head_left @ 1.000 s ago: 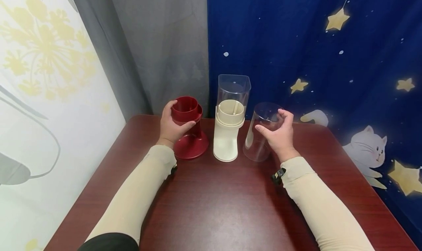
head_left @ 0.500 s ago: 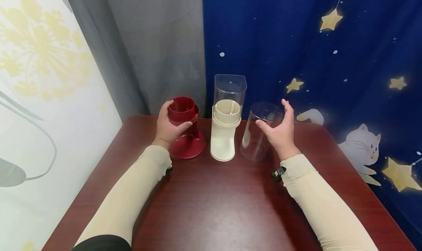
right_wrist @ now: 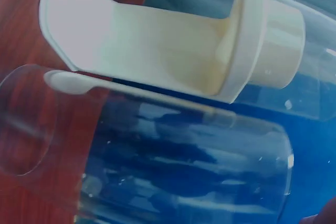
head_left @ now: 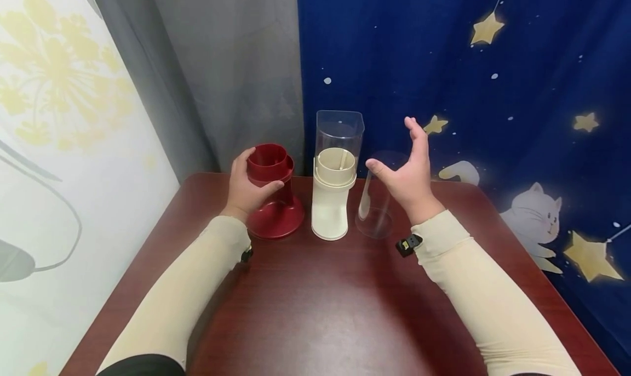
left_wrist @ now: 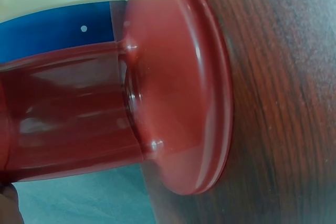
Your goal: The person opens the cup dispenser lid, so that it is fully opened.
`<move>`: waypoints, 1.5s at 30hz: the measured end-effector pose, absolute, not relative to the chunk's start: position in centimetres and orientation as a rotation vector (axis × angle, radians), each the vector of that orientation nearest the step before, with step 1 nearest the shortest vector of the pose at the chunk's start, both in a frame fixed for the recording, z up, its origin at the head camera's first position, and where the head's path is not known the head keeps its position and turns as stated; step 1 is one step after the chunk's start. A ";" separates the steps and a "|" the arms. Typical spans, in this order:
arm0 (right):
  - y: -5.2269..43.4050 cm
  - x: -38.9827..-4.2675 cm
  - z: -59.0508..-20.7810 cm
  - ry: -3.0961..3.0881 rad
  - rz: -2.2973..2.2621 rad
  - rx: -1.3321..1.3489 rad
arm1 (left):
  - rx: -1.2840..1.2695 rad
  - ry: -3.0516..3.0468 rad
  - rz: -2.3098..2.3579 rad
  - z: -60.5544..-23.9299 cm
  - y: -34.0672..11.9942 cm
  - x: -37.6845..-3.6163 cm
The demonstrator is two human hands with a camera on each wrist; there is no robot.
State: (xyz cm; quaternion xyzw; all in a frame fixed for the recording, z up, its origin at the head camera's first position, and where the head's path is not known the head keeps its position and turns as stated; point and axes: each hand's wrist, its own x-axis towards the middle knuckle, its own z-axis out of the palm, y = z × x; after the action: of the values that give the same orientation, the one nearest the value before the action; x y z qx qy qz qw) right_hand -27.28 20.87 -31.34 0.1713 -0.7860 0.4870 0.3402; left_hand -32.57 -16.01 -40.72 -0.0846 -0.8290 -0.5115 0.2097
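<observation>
My left hand [head_left: 244, 191] holds the ring-shaped top of a red stand [head_left: 277, 218], fingers at its left side and thumb across the front. In the left wrist view the stand's round base [left_wrist: 168, 82] rests on the table, with a fingertip [left_wrist: 8, 205] near the column. My right hand [head_left: 406, 180] is raised with fingers spread, above and right of an upright clear cylinder [head_left: 376, 225], holding nothing. A pale spoon-like shape runs along the cylinder's left wall; whether object or reflection I cannot tell. In the right wrist view the cylinder [right_wrist: 184, 166] lies apart from the fingertips.
Between the red stand and the cylinder stands a cream stand [head_left: 329, 214] with a round collar. A clear square-sided container [head_left: 340, 128] shows behind its top. All stand near the far edge of the dark red table [head_left: 315, 310], before grey and blue curtains [head_left: 355, 47].
My right hand has let go of the clear cylinder, spread its fingers and moved up from it. The cylinder stays standing. My left hand keeps its place at the red stand.
</observation>
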 end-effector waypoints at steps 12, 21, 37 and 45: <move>18.6 -28.5 -28.6 -2.090 1.395 0.451 | -0.350 -2.267 -1.398 -37.2 -16.1 -32.1; 16.7 -29.6 -27.7 -2.172 1.449 0.438 | -0.508 -2.111 -1.327 -32.1 -13.0 -31.3; 15.2 -32.4 -27.4 -2.412 1.452 0.506 | -0.692 -2.208 -1.422 -33.0 -8.4 -30.6; 14.8 -32.7 -27.9 -2.403 1.596 0.502 | -0.687 -2.307 -1.520 -34.0 -6.4 -30.9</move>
State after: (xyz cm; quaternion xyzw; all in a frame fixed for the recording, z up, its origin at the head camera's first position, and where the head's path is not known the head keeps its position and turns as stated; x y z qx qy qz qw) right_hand -32.66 14.77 -27.86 0.1703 -0.8159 0.5421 0.1067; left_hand -30.85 -6.37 -33.98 -0.2389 -0.8016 -0.5280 0.1469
